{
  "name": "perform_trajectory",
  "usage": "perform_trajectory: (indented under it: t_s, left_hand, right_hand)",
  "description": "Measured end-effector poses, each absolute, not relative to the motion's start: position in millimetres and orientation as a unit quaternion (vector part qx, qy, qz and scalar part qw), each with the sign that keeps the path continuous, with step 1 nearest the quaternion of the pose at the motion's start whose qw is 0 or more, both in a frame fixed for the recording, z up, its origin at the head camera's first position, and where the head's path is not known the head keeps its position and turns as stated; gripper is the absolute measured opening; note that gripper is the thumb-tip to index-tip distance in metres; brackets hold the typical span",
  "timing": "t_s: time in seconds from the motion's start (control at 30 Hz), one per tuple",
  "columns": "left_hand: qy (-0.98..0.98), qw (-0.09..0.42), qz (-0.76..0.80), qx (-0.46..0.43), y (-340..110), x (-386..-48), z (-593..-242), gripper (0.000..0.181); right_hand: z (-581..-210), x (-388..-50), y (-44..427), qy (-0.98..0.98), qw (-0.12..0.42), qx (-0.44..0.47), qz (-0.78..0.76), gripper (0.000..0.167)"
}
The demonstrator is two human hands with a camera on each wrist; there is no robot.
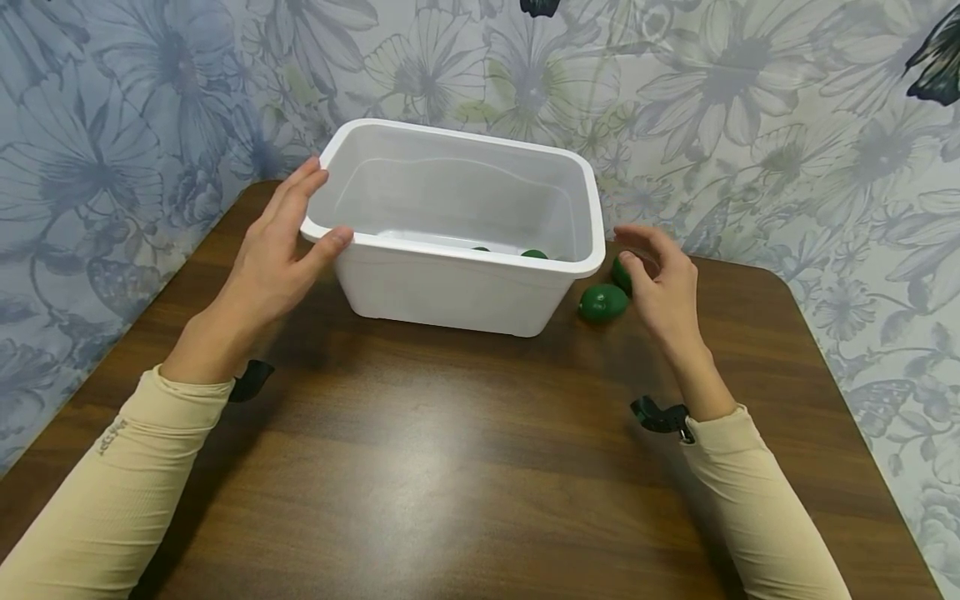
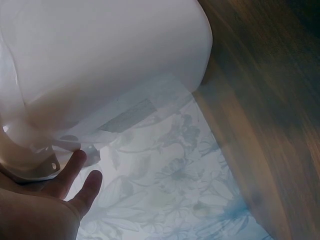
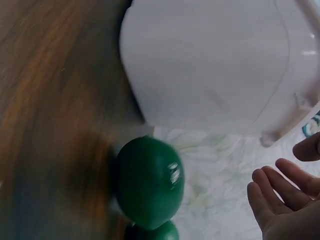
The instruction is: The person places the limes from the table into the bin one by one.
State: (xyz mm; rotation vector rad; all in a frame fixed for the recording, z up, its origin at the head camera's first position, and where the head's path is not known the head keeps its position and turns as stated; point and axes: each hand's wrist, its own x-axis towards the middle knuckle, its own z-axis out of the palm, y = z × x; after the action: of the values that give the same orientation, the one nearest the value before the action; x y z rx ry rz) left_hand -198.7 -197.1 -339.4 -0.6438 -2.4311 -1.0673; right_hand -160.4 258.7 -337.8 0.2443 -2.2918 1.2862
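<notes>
A white plastic bin (image 1: 442,287) stands on the table. My left hand (image 1: 273,250) is at the bin's left end, fingers extended along the side and thumb at the front rim. Just off the bin's right end lies a glossy green oval fruit (image 1: 603,303), and a second green fruit (image 1: 620,275) sits behind it, partly hidden by my right hand (image 1: 663,287). That hand hovers beside the fruits with bent fingers; in the right wrist view its fingers (image 3: 285,190) hold nothing. Inside the bin, the tops of two green things (image 1: 534,253) show above the front rim.
The brown wooden table (image 1: 420,467) extends toward me. Its far edge meets a wall with flower-patterned wallpaper (image 1: 720,125). Dark straps (image 1: 660,415) are worn at both wrists.
</notes>
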Motion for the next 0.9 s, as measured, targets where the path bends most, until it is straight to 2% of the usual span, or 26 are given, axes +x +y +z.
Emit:
perform_trajectory:
  t_s: [0.27, 0.6, 0.9]
  left_hand:
    - [-0.871, 0.203, -0.383, -0.229, -197, -198, -340, 0.076]
    - [-0.87, 0.203, -0.387, -0.228, -197, -198, -340, 0.076]
    - [-0.871, 0.205, -0.382, -0.23, -197, -198, -340, 0.077]
  right_hand:
    - [-365, -174, 288, -0.862, 0.209, 0.08, 0.455, 0.032]
    - [-380, -174, 304, -0.911, 0.103, 0.078, 0.393, 0.04]
    - [-388, -175, 311, -0.925, 0.054, 0.108, 0.36, 0.046]
